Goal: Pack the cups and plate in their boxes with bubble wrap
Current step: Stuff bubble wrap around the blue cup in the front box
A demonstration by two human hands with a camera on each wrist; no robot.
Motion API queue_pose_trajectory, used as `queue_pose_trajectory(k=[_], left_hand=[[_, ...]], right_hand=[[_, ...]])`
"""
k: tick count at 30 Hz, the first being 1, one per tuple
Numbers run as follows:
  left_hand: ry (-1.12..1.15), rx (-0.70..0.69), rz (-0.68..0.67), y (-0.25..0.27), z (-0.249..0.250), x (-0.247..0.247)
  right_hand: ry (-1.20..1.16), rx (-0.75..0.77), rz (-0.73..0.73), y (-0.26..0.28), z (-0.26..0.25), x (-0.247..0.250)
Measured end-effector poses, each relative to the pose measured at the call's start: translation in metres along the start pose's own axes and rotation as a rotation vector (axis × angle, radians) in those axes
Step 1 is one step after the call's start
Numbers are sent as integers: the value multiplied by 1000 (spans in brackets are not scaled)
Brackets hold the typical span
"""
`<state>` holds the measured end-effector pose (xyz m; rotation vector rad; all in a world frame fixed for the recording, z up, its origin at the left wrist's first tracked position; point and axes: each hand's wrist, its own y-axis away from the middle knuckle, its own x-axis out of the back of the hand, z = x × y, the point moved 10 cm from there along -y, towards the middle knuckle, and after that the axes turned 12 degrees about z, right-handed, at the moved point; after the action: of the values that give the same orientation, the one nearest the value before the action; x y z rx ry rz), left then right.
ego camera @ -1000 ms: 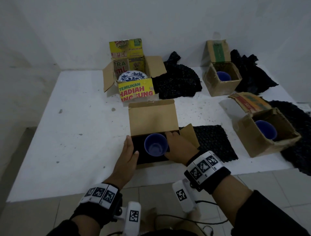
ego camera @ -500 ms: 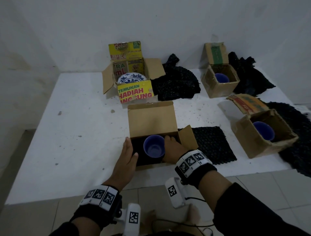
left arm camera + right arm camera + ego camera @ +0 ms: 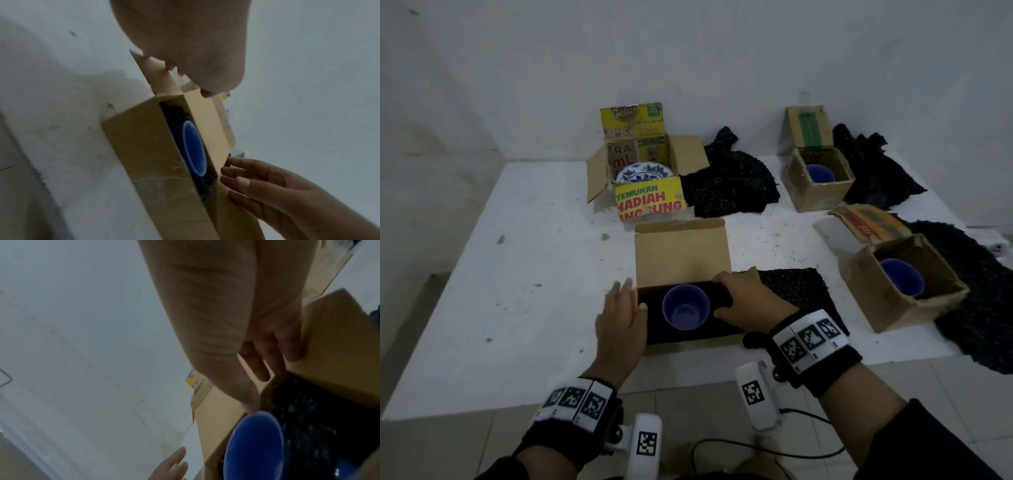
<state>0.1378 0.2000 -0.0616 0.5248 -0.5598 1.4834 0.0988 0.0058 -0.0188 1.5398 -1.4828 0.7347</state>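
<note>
A blue cup (image 3: 686, 307) stands upright in a brown cardboard box (image 3: 681, 253) lined with black bubble wrap (image 3: 722, 298) near the table's front edge. Its lid stands up behind it. My left hand (image 3: 623, 315) lies flat against the box's left side, fingers straight. My right hand (image 3: 743, 301) rests on the box's right flap, fingers extended on the cardboard. The right wrist view shows these fingers (image 3: 287, 347) on the flap beside the cup (image 3: 255, 447). In the left wrist view the cup (image 3: 193, 149) sits between the box walls (image 3: 148, 146).
A blue-patterned plate (image 3: 643, 171) lies in a yellow printed box (image 3: 650, 202) behind. Two more open boxes on the right hold blue cups (image 3: 820, 173) (image 3: 902, 281). Black bubble wrap sheets (image 3: 729, 185) (image 3: 801, 294) (image 3: 983, 308) lie beside the boxes on the white table (image 3: 517, 274).
My right hand has slid from beside the cup onto the right flap, which now lies under it. My left hand has stayed at the box's left side.
</note>
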Motion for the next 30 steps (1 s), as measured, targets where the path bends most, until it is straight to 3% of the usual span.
queue_pose_trajectory(k=[3,7,12,16,20,26,30], left_hand=[[84,-51,150,-2,40,17],[250,-159,136,4,109,12],[468,-239,-119,36,191,-47],[436,-312,-382,78,233,-121],[234,-227,-449,94,221,-182],[-197,-20,-256,76,146,-213],[-230,131,-160,77,125,-215]], right_hand=[[-114,0,110,13,15,32],[-232,2,266,27,47,74],[-165,-139,276,35,119,90],[-111,-319,179,42,184,70],[-148,-440,85,50,233,37],[-166,-525,12,60,264,20],[-317,-523,-2,56,262,9]])
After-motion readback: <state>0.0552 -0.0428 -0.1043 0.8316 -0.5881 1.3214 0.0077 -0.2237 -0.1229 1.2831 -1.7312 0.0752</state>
